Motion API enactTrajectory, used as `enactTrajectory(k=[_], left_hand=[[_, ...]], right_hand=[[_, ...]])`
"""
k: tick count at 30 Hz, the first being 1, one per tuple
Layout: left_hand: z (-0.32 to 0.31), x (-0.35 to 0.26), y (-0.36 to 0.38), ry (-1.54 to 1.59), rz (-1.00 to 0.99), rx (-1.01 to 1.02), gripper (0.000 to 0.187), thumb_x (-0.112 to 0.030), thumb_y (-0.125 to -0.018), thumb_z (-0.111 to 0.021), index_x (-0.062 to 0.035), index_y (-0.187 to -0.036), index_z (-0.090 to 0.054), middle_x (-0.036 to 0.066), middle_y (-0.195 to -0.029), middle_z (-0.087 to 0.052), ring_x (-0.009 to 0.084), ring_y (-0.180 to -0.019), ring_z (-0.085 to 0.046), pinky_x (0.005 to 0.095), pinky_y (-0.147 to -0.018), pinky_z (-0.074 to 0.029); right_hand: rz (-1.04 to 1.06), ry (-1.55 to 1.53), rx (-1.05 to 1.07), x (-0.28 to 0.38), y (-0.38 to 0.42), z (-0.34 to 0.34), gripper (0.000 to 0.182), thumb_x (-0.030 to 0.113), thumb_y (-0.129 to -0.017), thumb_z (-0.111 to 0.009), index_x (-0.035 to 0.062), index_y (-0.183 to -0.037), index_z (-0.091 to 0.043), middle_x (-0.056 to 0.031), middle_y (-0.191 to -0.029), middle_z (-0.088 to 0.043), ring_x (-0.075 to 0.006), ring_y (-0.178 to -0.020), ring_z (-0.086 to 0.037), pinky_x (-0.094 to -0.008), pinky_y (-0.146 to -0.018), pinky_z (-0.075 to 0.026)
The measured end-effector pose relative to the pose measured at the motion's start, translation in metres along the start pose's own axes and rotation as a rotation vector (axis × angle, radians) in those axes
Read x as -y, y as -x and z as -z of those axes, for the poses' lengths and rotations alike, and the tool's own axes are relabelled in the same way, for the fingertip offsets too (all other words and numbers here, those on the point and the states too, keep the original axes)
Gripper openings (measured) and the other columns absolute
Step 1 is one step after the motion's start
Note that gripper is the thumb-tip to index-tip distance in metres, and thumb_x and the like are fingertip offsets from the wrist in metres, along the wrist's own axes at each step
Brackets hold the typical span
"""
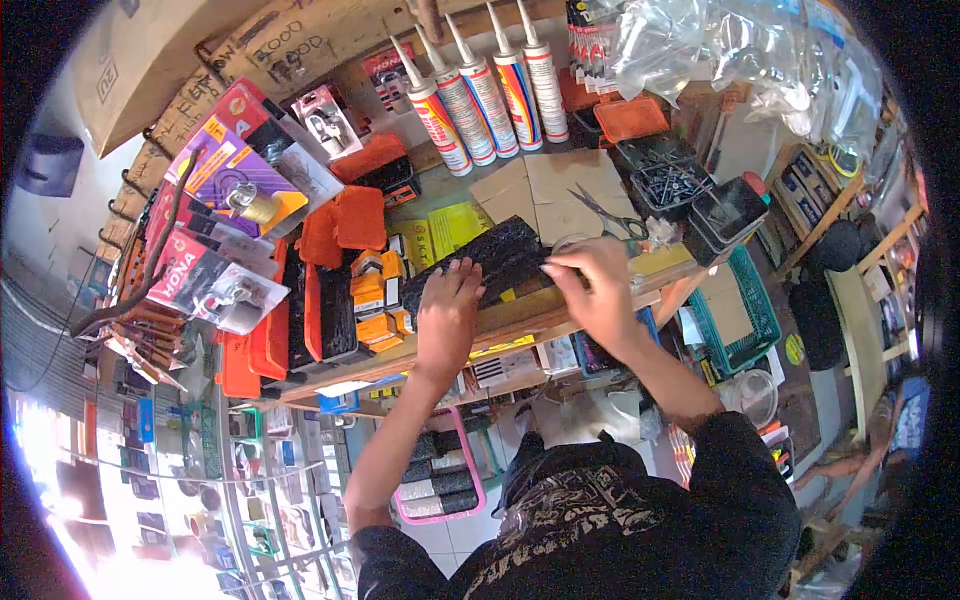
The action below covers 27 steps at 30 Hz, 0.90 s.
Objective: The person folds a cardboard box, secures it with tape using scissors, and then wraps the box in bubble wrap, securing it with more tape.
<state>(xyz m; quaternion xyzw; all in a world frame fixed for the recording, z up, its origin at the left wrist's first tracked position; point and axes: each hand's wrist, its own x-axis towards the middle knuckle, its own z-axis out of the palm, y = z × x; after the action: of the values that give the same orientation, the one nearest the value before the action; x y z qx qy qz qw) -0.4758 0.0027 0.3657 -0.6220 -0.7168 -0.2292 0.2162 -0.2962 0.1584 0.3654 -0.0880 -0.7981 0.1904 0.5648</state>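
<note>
A long package in shiny black wrapping [505,255] lies slantwise near the front edge of the wooden bench. My left hand [448,305] grips its left part, the fingers laid over the top. At the package's right end, my right hand [597,290] is closed in a pinch; what sits between the fingertips is too small to make out. A small yellow piece [508,295] shows at the package's front side. Just behind my right hand is a pale round rim, partly hidden. Scissors [610,212] lie open on flat cardboard [545,190] beyond it.
Several sealant cartridges [510,100] stand at the back. Orange-lidded bins [335,300] and small orange boxes [378,290] crowd the left. A black tub of screws [672,185] stands right. Blister packs [235,180] hang left. Below are a pink-rimmed basket [480,480] and a green crate [765,300].
</note>
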Motion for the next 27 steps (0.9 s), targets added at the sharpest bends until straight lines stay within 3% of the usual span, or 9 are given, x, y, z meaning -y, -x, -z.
enactTrajectory(k=[2,3,7,9,16,21,27], left_hand=[[-0.001,0.000,0.001,-0.023,0.000,-0.003,0.029,-0.008,-0.090,-0.064,0.0011,-0.118,-0.066,0.019,-0.122,-0.066,0.0356,-0.116,-0.062,0.0481,-0.104,-0.047],[-0.002,0.000,0.001,-0.019,0.002,-0.002,0.029,-0.008,-0.090,-0.064,0.0011,-0.118,-0.066,0.019,-0.122,-0.066,0.0356,-0.116,-0.062,0.0481,-0.104,-0.047],[-0.002,-0.001,0.000,-0.015,0.017,-0.027,0.031,-0.005,-0.088,-0.069,-0.0004,-0.118,-0.067,0.018,-0.121,-0.068,0.0348,-0.118,-0.063,0.0479,-0.103,-0.048],[-0.002,-0.002,-0.001,-0.024,0.013,-0.029,0.031,-0.006,-0.089,-0.068,-0.0002,-0.119,-0.066,0.018,-0.121,-0.068,0.0361,-0.116,-0.063,0.0488,-0.103,-0.047],[0.000,-0.002,-0.001,-0.016,0.024,-0.014,0.030,-0.007,-0.089,-0.065,0.0013,-0.118,-0.066,0.019,-0.122,-0.067,0.0349,-0.117,-0.062,0.0477,-0.104,-0.047],[-0.002,-0.002,0.001,-0.023,0.025,-0.026,0.030,-0.007,-0.090,-0.067,0.0001,-0.119,-0.066,0.018,-0.122,-0.067,0.0358,-0.117,-0.062,0.0489,-0.105,-0.046],[-0.003,-0.001,0.003,-0.044,-0.022,-0.048,0.030,-0.009,-0.090,-0.069,0.0005,-0.118,-0.066,0.020,-0.124,-0.066,0.0378,-0.118,-0.061,0.0478,-0.105,-0.047]], right_hand=[[0.023,0.111,-0.048,-0.016,0.009,0.028,0.015,0.002,-0.080,-0.078,0.0060,-0.093,-0.070,-0.0087,-0.092,-0.070,-0.0277,-0.087,-0.063,-0.0395,-0.081,-0.046],[0.027,0.148,-0.067,-0.025,0.015,0.040,0.018,0.007,-0.080,-0.079,0.0075,-0.095,-0.069,-0.0078,-0.086,-0.069,-0.0291,-0.083,-0.063,-0.0418,-0.080,-0.043],[-0.005,0.328,-0.021,-0.047,0.053,0.082,0.021,0.006,-0.079,-0.078,0.0096,-0.098,-0.070,-0.0052,-0.095,-0.069,-0.0282,-0.092,-0.060,-0.0430,-0.083,-0.042],[-0.043,0.423,0.199,-0.056,0.082,0.084,0.021,0.006,-0.078,-0.078,0.0137,-0.097,-0.073,-0.0036,-0.106,-0.066,-0.0281,-0.102,-0.057,-0.0444,-0.087,-0.041],[-0.025,0.432,0.146,-0.055,0.105,0.077,0.015,0.010,-0.076,-0.080,0.0163,-0.090,-0.077,-0.0036,-0.117,-0.062,-0.0304,-0.109,-0.053,-0.0470,-0.096,-0.036],[-0.078,0.382,0.167,-0.037,0.113,0.082,0.019,0.018,-0.074,-0.083,0.0155,-0.091,-0.074,-0.0049,-0.121,-0.060,-0.0313,-0.113,-0.050,-0.0472,-0.099,-0.032],[-0.069,0.281,0.240,-0.016,0.096,0.075,0.022,0.017,-0.077,-0.080,0.0150,-0.097,-0.072,-0.0046,-0.118,-0.061,-0.0300,-0.114,-0.050,-0.0471,-0.099,-0.033]])
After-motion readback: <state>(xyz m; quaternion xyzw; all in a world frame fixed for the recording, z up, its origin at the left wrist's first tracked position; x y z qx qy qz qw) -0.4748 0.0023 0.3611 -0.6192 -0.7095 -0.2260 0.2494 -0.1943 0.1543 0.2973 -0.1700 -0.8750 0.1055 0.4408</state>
